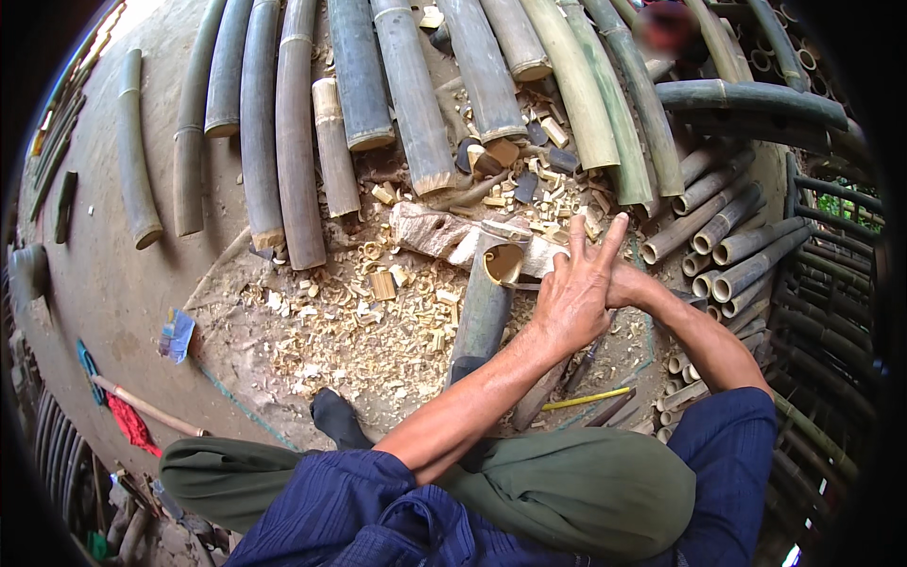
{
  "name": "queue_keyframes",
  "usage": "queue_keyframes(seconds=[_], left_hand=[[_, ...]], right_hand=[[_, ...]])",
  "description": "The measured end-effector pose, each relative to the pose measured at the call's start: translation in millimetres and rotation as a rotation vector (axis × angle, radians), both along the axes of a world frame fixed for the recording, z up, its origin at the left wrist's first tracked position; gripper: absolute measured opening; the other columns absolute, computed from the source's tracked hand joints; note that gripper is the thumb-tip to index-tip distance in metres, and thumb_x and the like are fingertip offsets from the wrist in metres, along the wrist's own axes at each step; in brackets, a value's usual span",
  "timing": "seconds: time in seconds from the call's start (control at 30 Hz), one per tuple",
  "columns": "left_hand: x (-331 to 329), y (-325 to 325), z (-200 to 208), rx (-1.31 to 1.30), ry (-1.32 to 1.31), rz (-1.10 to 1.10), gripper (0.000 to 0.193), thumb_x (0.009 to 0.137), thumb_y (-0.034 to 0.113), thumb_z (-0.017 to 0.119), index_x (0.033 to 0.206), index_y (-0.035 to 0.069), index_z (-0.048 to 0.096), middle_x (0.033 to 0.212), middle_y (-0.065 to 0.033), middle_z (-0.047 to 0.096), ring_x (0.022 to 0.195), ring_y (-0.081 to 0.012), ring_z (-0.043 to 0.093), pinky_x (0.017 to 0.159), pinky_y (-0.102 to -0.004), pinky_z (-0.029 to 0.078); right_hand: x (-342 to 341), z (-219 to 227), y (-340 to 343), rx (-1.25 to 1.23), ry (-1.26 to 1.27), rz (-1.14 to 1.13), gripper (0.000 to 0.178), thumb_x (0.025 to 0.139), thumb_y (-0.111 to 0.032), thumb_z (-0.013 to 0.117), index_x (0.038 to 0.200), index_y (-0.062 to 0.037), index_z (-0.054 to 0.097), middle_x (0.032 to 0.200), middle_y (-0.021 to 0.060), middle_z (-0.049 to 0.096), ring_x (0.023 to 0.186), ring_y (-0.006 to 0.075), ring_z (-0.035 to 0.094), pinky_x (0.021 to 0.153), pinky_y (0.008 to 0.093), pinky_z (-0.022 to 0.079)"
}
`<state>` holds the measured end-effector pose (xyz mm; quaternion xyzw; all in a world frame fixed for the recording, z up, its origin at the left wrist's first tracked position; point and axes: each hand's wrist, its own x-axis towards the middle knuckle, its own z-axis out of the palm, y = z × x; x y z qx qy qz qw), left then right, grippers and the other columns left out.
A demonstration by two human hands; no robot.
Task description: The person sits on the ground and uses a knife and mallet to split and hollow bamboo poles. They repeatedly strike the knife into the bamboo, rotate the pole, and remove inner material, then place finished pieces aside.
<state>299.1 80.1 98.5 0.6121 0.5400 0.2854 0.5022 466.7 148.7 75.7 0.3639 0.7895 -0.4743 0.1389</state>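
A bamboo tube slants up in front of me, its far end cut open into a scooped mouth. My left hand is just right of that mouth, two fingers stretched out and pointing away from me. Behind and against it is my right hand, its fingers mostly hidden by the left. A thin blade-like edge shows between the tube's mouth and my left hand; which hand holds it, if either, cannot be seen. Beyond the mouth lies a pale, rough wooden block.
Long bamboo poles lie across the far side. Shavings cover the ground cloth. Cut tubes are stacked at right. Beside my knee are a yellow stick and dark tools. At left lie a wooden handle and red cloth.
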Motion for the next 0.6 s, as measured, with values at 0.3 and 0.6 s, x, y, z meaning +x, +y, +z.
queue_keyframes(seconds=[0.3,0.6], left_hand=[[-30,3,-14,-0.082,0.106,-0.608,0.120,0.053,0.003,0.080,0.164,0.021,0.036,0.144,-0.0352,0.055,0.108,-0.0491,0.071,0.093,-0.0500,0.060],[-23,-16,-30,0.168,-0.013,0.006,0.093,0.065,0.008,0.080,0.152,0.009,0.047,0.143,-0.0291,0.049,0.124,-0.0481,0.061,0.104,-0.0509,0.053]], right_hand=[[-51,3,-90,-0.505,-0.188,-0.666,0.076,0.075,-0.005,0.082,0.143,-0.0011,0.047,0.123,0.0157,0.064,0.116,0.0213,0.062,0.100,0.0335,0.055],[-50,-5,-36,-0.060,-0.151,-0.068,0.055,0.077,-0.014,0.081,0.125,-0.0006,0.059,0.115,0.0240,0.069,0.108,0.0354,0.068,0.098,0.0440,0.056]])
